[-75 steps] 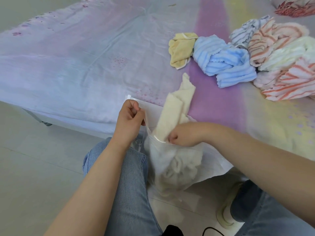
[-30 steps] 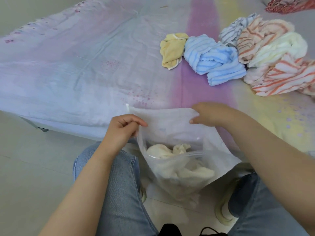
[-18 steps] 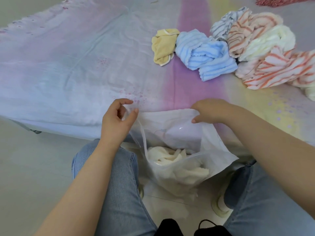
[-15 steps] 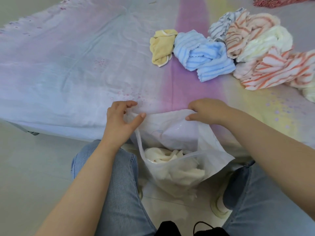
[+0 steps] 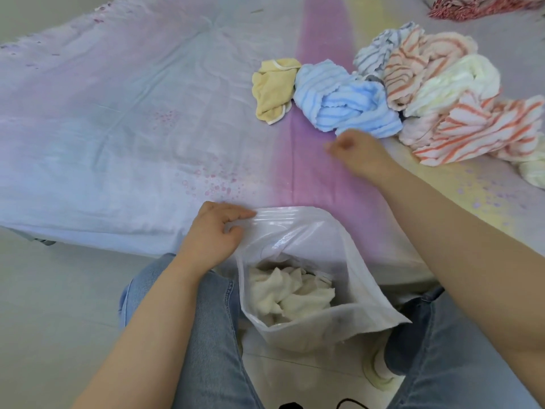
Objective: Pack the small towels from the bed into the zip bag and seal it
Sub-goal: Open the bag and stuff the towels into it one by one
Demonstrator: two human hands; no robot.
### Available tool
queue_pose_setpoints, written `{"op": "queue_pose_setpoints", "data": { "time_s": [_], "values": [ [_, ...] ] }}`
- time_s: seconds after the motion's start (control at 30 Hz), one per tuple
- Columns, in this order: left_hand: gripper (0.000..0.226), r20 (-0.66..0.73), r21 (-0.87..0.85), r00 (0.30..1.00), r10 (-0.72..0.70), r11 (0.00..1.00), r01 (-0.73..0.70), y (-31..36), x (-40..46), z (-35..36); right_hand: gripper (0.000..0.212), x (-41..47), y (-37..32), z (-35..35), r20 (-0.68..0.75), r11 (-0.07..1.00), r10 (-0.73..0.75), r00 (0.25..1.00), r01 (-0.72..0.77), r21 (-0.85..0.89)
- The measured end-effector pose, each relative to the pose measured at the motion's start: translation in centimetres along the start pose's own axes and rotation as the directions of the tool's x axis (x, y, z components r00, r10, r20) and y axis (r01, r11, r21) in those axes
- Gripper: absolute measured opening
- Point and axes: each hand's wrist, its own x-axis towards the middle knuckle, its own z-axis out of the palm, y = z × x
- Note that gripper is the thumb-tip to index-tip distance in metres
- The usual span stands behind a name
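Note:
The clear zip bag (image 5: 348,278) hangs open between my knees against the bed edge, with a cream towel (image 5: 290,293) inside. My left hand (image 5: 213,236) pinches the bag's zip rim at its left corner. My right hand (image 5: 358,153) is off the bag and hovers blurred over the bed, fingers loosely curled and holding nothing, just below a blue striped towel (image 5: 345,104). A yellow towel (image 5: 272,91) lies left of the blue one. Orange-striped (image 5: 477,134), cream (image 5: 451,84) and grey-striped (image 5: 380,48) towels are heaped to the right.
The bed (image 5: 118,128) is covered by a pastel sheet, its edge running just behind the bag. A red patterned cloth (image 5: 483,5) lies at the far right corner. My jeans-clad legs (image 5: 206,335) flank the bag over a pale tiled floor (image 5: 59,320).
My right hand let go of the bag's rim and moved up and right toward the blue towel. My left hand keeps hold of the bag's left corner.

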Motion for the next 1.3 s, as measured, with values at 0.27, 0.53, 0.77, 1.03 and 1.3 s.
{"op": "queue_pose_setpoints", "data": {
  "time_s": [0.27, 0.53, 0.77, 1.03, 1.3],
  "values": [
    [0.046, -0.023, -0.121, 0.997, -0.067, 0.991, 0.064, -0.5, 0.1, -0.4, 0.031, 4.3, 3.6, 0.1, -0.127, 0.973, 0.142, 0.982, -0.163, -0.164],
    [0.055, -0.136, -0.210, 0.991, -0.003, 0.977, -0.026, 0.3, -0.2, -0.6, 0.053, -6.5, -6.5, -0.3, 0.204, 0.924, -0.244, 0.948, 0.163, 0.347],
    [0.042, -0.165, -0.265, 0.984, -0.072, 0.964, 0.026, 0.5, -0.7, -0.8, 0.021, -13.9, -8.2, 2.9, 0.842, 0.760, -0.164, 0.514, 0.610, -0.224],
    [0.049, -0.206, -0.019, 0.959, -0.194, 0.981, 0.194, 0.1, -2.6, -0.9, 0.053, -11.2, -5.3, 4.6, 0.805, 0.651, 0.136, 0.577, 0.560, -0.512],
    [0.015, -0.214, 0.173, 0.954, -0.208, 0.954, 0.247, -0.2, -3.7, -1.1, 0.026, -7.2, -7.9, 4.3, 0.378, 0.841, -0.243, 0.894, 0.388, -0.376]
  ]
}}
